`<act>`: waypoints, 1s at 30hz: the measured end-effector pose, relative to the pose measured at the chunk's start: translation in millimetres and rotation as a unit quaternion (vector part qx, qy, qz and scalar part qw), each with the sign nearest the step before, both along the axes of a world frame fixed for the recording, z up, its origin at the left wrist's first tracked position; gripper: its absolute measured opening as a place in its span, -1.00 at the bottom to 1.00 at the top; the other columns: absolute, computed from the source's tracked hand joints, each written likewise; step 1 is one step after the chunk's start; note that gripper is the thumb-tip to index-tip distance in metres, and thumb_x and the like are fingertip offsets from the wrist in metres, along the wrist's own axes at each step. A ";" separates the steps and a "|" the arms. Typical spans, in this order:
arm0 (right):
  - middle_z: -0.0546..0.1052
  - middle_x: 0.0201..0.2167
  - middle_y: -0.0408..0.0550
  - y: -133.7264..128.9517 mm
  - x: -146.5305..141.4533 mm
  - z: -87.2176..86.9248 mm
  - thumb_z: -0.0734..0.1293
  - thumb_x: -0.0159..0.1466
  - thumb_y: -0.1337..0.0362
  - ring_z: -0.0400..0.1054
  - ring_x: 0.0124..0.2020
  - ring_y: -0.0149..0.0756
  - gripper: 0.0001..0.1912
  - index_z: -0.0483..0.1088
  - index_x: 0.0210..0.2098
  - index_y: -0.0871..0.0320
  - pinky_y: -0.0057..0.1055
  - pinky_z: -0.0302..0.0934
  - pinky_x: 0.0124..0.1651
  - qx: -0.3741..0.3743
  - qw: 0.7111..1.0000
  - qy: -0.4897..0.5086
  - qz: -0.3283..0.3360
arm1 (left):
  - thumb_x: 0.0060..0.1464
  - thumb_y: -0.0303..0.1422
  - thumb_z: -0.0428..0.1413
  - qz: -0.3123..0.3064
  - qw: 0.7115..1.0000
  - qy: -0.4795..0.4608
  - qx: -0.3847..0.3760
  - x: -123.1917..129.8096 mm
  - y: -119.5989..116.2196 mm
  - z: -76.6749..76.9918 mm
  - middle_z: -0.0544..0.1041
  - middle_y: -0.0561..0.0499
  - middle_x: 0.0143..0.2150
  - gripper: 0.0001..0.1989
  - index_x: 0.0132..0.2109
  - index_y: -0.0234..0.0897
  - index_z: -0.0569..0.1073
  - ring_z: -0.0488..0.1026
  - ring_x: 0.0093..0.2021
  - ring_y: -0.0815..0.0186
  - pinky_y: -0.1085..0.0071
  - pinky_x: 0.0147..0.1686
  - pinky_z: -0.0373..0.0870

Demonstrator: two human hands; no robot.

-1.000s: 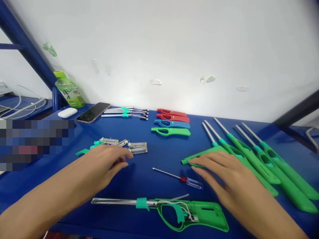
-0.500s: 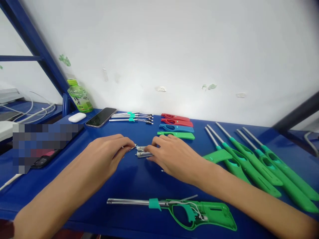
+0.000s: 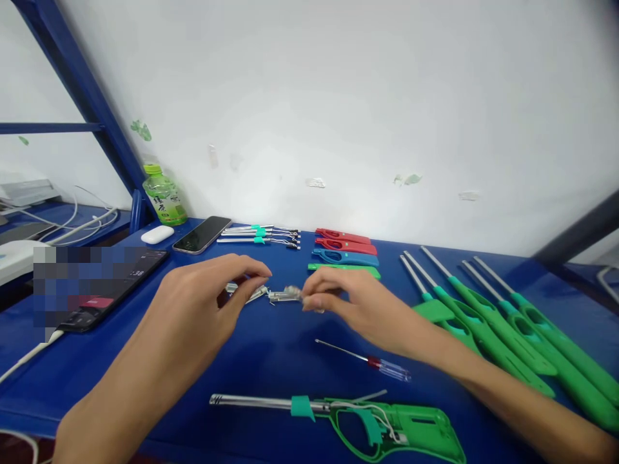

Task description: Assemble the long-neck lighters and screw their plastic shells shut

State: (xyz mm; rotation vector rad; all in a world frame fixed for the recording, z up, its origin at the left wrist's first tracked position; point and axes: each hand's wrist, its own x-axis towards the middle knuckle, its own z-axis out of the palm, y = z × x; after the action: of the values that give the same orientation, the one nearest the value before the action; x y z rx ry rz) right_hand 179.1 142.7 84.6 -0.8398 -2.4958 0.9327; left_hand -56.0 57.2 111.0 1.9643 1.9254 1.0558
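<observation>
My left hand point(image 3: 213, 290) is pinched on a small clear part point(image 3: 258, 294), one of several lying beneath its fingers. A little to the right, my right hand point(image 3: 348, 298) grips the end of another clear part point(image 3: 285, 295) between thumb and fingers. Below the hands lies a screwdriver point(image 3: 374, 362) with a red and clear handle. Nearer the front edge rests an opened green lighter point(image 3: 420, 428) with its metal tube, wires and teal trigger exposed.
Assembled green lighters point(image 3: 498, 328) lie at the right. Red shells point(image 3: 345, 245), a blue shell point(image 3: 348, 258) and metal tubes point(image 3: 246, 240) line the back. Phones point(image 3: 203, 234), a white case point(image 3: 157, 234) and a bottle point(image 3: 166, 196) stand or lie left.
My right hand has moved slightly right with a clear part, apart from the pieces by my left hand. The screwdriver now shows below it. The view has shifted slightly.
</observation>
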 end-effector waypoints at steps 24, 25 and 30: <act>0.71 -0.24 -0.25 -27.2 51.5 -19.2 0.47 0.41 0.23 0.58 -0.27 -0.43 -0.93 0.61 -0.11 0.00 -0.45 0.46 -0.16 0.048 0.975 0.197 -0.094 | 0.28 -0.27 0.22 -0.083 0.976 -0.198 -0.018 68.1 -1.7 -23.9 0.56 0.19 -0.42 -0.90 -0.26 -0.05 0.57 0.50 -0.42 0.42 0.56 -0.42 0.43; 0.71 -0.24 -0.25 -26.8 51.7 -19.5 0.47 0.41 0.23 0.58 -0.27 -0.43 -0.92 0.61 -0.10 0.00 -0.45 0.45 -0.16 0.052 0.975 0.197 -0.092 | 0.28 -0.27 0.22 -0.087 0.976 -0.201 -0.016 69.0 -1.6 -24.3 0.54 0.20 -0.42 -0.90 -0.27 -0.06 0.56 0.49 -0.43 0.43 0.56 -0.41 0.43; 0.71 -0.24 -0.25 -26.2 51.2 -20.3 0.47 0.41 0.27 0.59 -0.27 -0.43 -0.92 0.60 -0.09 0.01 -0.47 0.46 -0.17 0.068 0.976 0.191 -0.084 | 0.29 -0.26 0.22 -0.088 0.976 -0.200 -0.016 71.8 -1.4 -23.2 0.52 0.21 -0.44 -0.85 -0.29 -0.08 0.50 0.51 -0.42 0.44 0.58 -0.40 0.43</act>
State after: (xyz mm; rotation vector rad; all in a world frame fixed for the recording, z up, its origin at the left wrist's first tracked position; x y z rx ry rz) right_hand 230.3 116.5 64.3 -0.7329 -2.0972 0.7713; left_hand 15.8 55.8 87.8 1.7041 1.5172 1.2467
